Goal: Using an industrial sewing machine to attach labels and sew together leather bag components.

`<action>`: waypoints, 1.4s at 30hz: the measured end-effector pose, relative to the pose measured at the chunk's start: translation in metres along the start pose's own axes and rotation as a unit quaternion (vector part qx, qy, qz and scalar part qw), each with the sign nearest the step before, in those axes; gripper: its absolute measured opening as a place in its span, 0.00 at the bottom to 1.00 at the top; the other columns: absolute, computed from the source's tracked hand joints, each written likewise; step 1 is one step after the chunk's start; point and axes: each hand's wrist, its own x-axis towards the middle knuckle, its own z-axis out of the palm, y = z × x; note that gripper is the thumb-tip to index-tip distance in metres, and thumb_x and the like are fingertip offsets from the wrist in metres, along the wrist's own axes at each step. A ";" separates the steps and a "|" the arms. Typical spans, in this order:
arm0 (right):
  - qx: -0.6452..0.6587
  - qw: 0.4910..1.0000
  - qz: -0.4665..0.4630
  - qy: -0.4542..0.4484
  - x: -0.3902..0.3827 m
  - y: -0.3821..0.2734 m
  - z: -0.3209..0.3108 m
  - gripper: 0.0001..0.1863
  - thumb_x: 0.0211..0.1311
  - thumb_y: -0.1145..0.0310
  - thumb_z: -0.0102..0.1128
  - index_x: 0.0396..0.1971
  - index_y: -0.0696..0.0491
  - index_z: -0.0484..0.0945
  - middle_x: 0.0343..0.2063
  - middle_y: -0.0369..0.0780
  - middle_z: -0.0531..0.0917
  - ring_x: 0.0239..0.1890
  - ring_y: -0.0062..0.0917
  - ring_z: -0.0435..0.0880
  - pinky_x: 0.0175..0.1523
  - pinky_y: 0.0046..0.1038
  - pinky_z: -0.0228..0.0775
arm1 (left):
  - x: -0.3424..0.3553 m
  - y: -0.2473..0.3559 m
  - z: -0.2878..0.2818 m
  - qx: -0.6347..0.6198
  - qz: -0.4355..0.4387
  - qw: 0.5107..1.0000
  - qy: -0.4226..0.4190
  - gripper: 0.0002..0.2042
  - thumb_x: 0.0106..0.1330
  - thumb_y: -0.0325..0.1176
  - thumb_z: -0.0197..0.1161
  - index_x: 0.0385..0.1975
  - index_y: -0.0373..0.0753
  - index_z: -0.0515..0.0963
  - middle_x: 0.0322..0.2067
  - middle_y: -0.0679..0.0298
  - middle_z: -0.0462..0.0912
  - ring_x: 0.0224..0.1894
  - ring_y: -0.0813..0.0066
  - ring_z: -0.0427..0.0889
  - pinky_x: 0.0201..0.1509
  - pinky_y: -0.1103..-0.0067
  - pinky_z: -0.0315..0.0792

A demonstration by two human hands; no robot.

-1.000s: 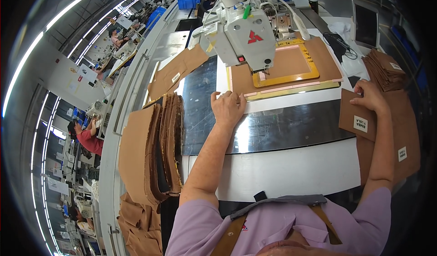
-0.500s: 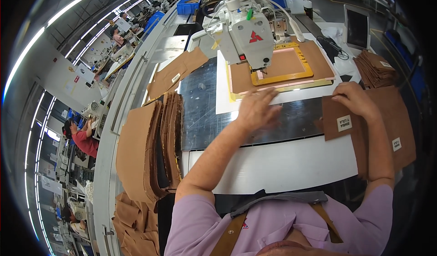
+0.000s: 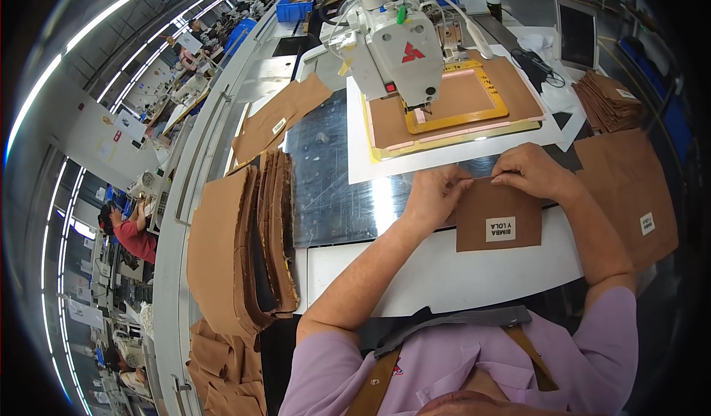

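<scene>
Panel (image 3: 478, 216), brown, is held over white worktop (image 3: 355, 283), top edge pinched betw. thumb & fingers by L hand (image 3: 438, 194) and R hand (image 3: 535, 170); contact w/ surface can't be told. Done: white label (image 3: 501, 229) is on. Remaining: panel isn't released; brown stack (image 3: 222, 246) at L is untouched. Farther, brown sheet (image 3: 524, 98) is already laid, w/ yellow frame (image 3: 498, 94), by machine head (image 3: 404, 49).

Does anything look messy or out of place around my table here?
Slightly: at lower left, brown pieces lie in a rumpled heap, untidy beside the layered brown stack. The labelled brown panel held by your left hand and right hand looks flat.
</scene>
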 end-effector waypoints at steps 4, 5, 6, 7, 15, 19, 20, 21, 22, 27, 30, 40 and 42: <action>0.032 0.998 0.060 -0.009 0.003 0.012 0.000 0.09 0.59 0.68 0.70 0.32 0.59 0.85 0.29 0.43 0.86 0.31 0.32 0.84 0.40 0.31 0.75 | 0.001 -0.003 -0.011 -0.044 -0.128 0.991 0.006 0.05 0.66 0.28 0.71 0.34 0.32 0.86 0.28 0.60 0.89 0.30 0.77 0.87 0.35 0.79 0.81; 0.037 0.997 0.066 0.001 0.002 0.017 0.001 0.09 0.59 0.68 0.70 0.32 0.59 0.85 0.29 0.43 0.86 0.30 0.31 0.83 0.40 0.30 0.75 | 0.002 -0.006 -0.013 -0.054 -0.148 0.987 0.014 0.06 0.65 0.28 0.72 0.33 0.32 0.86 0.27 0.61 0.89 0.29 0.79 0.86 0.34 0.80 0.81; 0.042 0.996 0.072 0.010 0.001 0.022 0.001 0.09 0.59 0.68 0.71 0.32 0.60 0.85 0.29 0.43 0.86 0.30 0.30 0.82 0.40 0.29 0.74 | 0.003 -0.008 -0.014 -0.064 -0.168 0.983 0.022 0.06 0.65 0.29 0.73 0.31 0.32 0.86 0.25 0.62 0.89 0.29 0.81 0.86 0.34 0.82 0.80; 0.042 0.996 0.073 0.010 0.000 0.026 0.002 0.09 0.59 0.68 0.71 0.32 0.60 0.85 0.29 0.43 0.86 0.30 0.30 0.82 0.40 0.29 0.74 | 0.004 -0.011 -0.015 -0.065 -0.169 0.983 0.021 0.06 0.65 0.29 0.73 0.31 0.32 0.86 0.25 0.62 0.89 0.29 0.81 0.86 0.34 0.82 0.80; 0.117 0.983 0.135 0.053 -0.001 0.052 0.009 0.09 0.62 0.69 0.69 0.31 0.60 0.84 0.27 0.40 0.85 0.31 0.25 0.81 0.42 0.28 0.74 | 0.008 -0.040 -0.015 -0.035 -0.214 0.973 0.081 0.09 0.63 0.32 0.75 0.31 0.32 0.87 0.21 0.64 0.86 0.23 0.84 0.80 0.26 0.84 0.73; 0.145 0.972 0.173 0.066 0.000 0.063 0.016 0.08 0.63 0.69 0.69 0.31 0.60 0.84 0.27 0.39 0.86 0.32 0.21 0.81 0.42 0.26 0.74 | 0.012 -0.048 -0.013 -0.031 -0.176 0.979 0.101 0.09 0.65 0.33 0.74 0.32 0.33 0.87 0.21 0.65 0.85 0.23 0.83 0.80 0.27 0.83 0.73; 0.169 0.964 0.190 0.075 0.000 0.066 0.017 0.08 0.64 0.70 0.68 0.31 0.60 0.84 0.27 0.38 0.86 0.32 0.20 0.81 0.41 0.25 0.74 | 0.013 -0.049 -0.014 -0.004 -0.155 0.982 0.103 0.08 0.66 0.33 0.73 0.32 0.33 0.87 0.21 0.64 0.86 0.23 0.82 0.81 0.28 0.82 0.73; 0.192 0.956 0.207 0.083 0.000 0.069 0.018 0.07 0.65 0.71 0.68 0.31 0.60 0.85 0.27 0.37 0.86 0.32 0.18 0.81 0.41 0.24 0.74 | 0.013 -0.050 -0.015 0.023 -0.134 0.985 0.105 0.08 0.66 0.32 0.71 0.32 0.33 0.87 0.21 0.63 0.86 0.23 0.80 0.81 0.29 0.80 0.74; 0.191 0.956 0.207 0.080 0.001 0.071 0.018 0.07 0.65 0.71 0.68 0.31 0.60 0.85 0.27 0.37 0.86 0.32 0.18 0.81 0.41 0.24 0.74 | 0.013 -0.050 -0.016 0.022 -0.136 0.985 0.106 0.08 0.66 0.32 0.71 0.32 0.33 0.87 0.21 0.63 0.86 0.23 0.80 0.81 0.29 0.80 0.74; 0.269 0.933 0.217 0.101 -0.002 0.082 0.018 0.07 0.66 0.72 0.68 0.30 0.59 0.82 0.25 0.32 0.83 0.28 0.13 0.80 0.34 0.18 0.73 | 0.013 -0.046 -0.018 0.056 -0.132 0.985 0.099 0.06 0.65 0.30 0.70 0.30 0.33 0.87 0.21 0.60 0.87 0.22 0.75 0.83 0.30 0.78 0.75; 0.274 0.932 0.218 0.096 -0.002 0.086 0.019 0.07 0.66 0.72 0.68 0.29 0.59 0.82 0.23 0.33 0.83 0.26 0.12 0.78 0.34 0.19 0.72 | 0.012 -0.050 -0.019 0.085 -0.089 0.986 0.109 0.06 0.64 0.30 0.70 0.28 0.34 0.87 0.21 0.58 0.87 0.22 0.71 0.84 0.30 0.77 0.75; 0.246 0.941 0.204 0.116 -0.006 0.084 0.024 0.09 0.66 0.71 0.69 0.27 0.57 0.81 0.21 0.31 0.82 0.24 0.11 0.76 0.30 0.17 0.69 | 0.005 -0.047 -0.018 0.104 -0.084 0.984 0.117 0.07 0.63 0.30 0.71 0.27 0.34 0.86 0.22 0.57 0.87 0.22 0.68 0.85 0.31 0.75 0.76; 0.266 0.929 0.220 0.130 -0.007 0.082 0.024 0.08 0.66 0.71 0.69 0.28 0.57 0.82 0.22 0.32 0.82 0.24 0.11 0.76 0.30 0.18 0.69 | 0.006 -0.050 -0.017 0.111 -0.073 0.984 0.119 0.07 0.63 0.31 0.71 0.27 0.34 0.86 0.22 0.57 0.87 0.23 0.68 0.86 0.31 0.75 0.76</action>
